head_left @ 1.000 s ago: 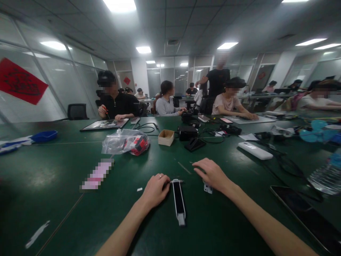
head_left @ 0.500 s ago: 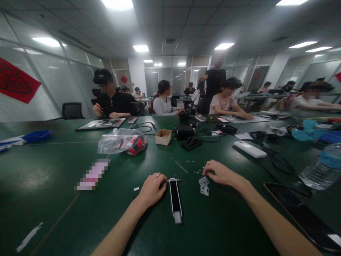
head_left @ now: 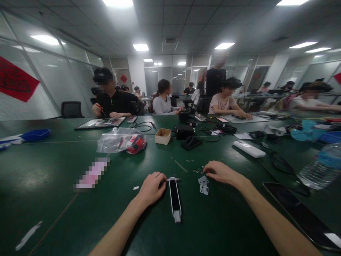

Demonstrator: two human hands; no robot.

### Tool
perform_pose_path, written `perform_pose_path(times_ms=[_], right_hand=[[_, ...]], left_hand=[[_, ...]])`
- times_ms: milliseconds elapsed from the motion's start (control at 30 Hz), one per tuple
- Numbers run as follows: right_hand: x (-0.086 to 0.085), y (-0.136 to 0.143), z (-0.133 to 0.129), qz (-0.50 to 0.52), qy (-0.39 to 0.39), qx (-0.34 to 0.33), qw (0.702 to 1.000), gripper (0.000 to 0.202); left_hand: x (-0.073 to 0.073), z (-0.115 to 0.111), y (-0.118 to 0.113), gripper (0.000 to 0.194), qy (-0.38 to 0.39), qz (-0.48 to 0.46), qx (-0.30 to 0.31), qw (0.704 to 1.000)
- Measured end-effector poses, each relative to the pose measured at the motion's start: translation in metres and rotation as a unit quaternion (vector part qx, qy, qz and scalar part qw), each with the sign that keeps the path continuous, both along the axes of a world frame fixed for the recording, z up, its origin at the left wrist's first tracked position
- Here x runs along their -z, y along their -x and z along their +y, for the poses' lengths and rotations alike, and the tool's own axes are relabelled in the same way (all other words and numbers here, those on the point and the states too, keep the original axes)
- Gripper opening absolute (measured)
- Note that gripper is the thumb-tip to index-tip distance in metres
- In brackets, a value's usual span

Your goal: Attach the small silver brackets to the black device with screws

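Observation:
A narrow white-framed piece with a black middle (head_left: 174, 196) lies lengthwise on the green table, a pale grey block at its near end. Across its far end runs a thin metal rod (head_left: 177, 179). My left hand (head_left: 152, 187) rests at the left of that end, fingers closed around the rod's left tip. To the right, my right hand (head_left: 221, 173) has its fingertips pinched down at the tabletop among tiny rings and bits of hardware (head_left: 197, 171). Whatever they hold is too small to make out. Just below those fingertips lie flat grey metal plates with holes (head_left: 204, 185).
Beyond my hands are a clear plastic bag with red-and-black contents (head_left: 130, 141), a small open box (head_left: 163, 137) and a black box (head_left: 184, 132). On the right lie a white device (head_left: 249, 149), a water bottle (head_left: 318, 167) and a dark phone (head_left: 301, 215). Co-workers sit opposite.
Both hands keep almost the same places, with the right fingertips shifting only slightly at the small hardware. In the background, the standing person's arm has moved.

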State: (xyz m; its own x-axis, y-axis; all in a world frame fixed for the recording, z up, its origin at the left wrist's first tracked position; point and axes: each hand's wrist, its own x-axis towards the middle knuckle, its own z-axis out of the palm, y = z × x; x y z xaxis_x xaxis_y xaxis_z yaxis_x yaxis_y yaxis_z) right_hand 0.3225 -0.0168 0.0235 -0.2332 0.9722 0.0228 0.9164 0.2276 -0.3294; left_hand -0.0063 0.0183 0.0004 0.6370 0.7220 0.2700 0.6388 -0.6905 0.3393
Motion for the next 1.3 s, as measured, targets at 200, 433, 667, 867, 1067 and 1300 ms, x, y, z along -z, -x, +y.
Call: perform_pose_path(times_ms=[200, 433, 667, 867, 1067, 1300], right_hand=[[0.005, 0.005, 0.002, 0.006, -0.021, -0.003, 1.0, 0.02], [0.009, 0.015, 0.007, -0.044, -0.035, 0.025, 0.998, 0.017], [0.009, 0.019, 0.006, -0.063, -0.004, 0.051, 0.997, 0.017], [0.015, 0.016, 0.007, -0.064, 0.013, 0.06, 0.996, 0.017], [0.017, 0.015, 0.008, -0.037, 0.022, 0.079, 0.996, 0.02], [0.011, 0.02, 0.008, -0.012, 0.004, 0.126, 0.992, 0.015]], left_hand=[[-0.001, -0.001, 0.0, 0.012, -0.001, 0.001, -0.003, 1.0], [-0.001, -0.002, 0.0, 0.012, -0.003, 0.001, -0.002, 1.0], [0.001, -0.001, 0.0, 0.011, -0.006, 0.005, -0.007, 1.0], [0.0, -0.002, 0.001, 0.012, -0.004, 0.004, -0.008, 1.0], [0.0, -0.003, 0.001, 0.012, -0.003, 0.004, -0.014, 1.0], [-0.002, -0.004, 0.002, 0.012, -0.003, 0.003, -0.016, 1.0]])
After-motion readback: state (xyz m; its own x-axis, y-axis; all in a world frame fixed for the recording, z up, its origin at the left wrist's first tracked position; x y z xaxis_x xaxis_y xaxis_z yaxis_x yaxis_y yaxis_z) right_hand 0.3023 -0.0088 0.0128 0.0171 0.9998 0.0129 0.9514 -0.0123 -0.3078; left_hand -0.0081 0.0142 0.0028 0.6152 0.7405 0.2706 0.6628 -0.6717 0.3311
